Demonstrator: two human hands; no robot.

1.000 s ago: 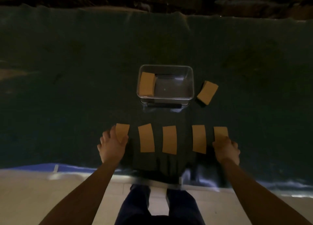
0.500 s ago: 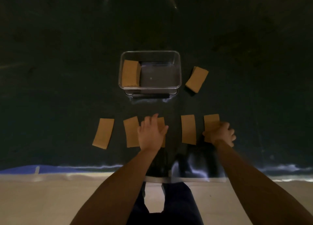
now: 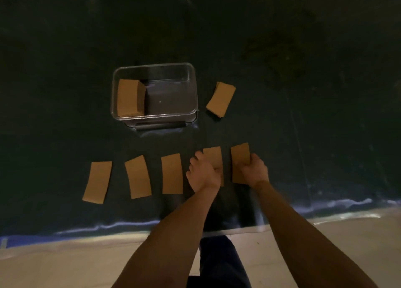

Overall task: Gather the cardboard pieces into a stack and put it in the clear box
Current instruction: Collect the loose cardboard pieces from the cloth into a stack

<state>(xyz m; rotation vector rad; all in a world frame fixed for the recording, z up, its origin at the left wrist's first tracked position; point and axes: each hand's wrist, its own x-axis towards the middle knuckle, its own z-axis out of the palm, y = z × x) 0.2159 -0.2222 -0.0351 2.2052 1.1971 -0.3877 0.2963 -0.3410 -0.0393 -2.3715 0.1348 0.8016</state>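
Several brown cardboard pieces lie in a row on the dark mat. The three on the left are the far-left piece (image 3: 97,182), a tilted piece (image 3: 138,176) and a middle piece (image 3: 172,173). My left hand (image 3: 202,173) rests on the fourth piece (image 3: 213,158), fingers curled at its left edge. My right hand (image 3: 254,171) grips the rightmost piece (image 3: 239,159) by its right side. Behind the row stands the clear box (image 3: 191,88), with a cardboard stack (image 3: 128,97) in its left end. Another small cardboard stack (image 3: 221,98) lies right of the box.
The dark mat (image 3: 65,70) covers the surface far to the back and both sides; its wrinkled front edge (image 3: 108,226) ends at pale floor. A dark latch bar (image 3: 160,125) sits at the box's front. My legs show below the mat edge.
My left hand has crossed from the far-left piece to the fourth piece, leaving the far-left one lying flat. My right hand has closed on the rightmost piece. The camera tilted down.
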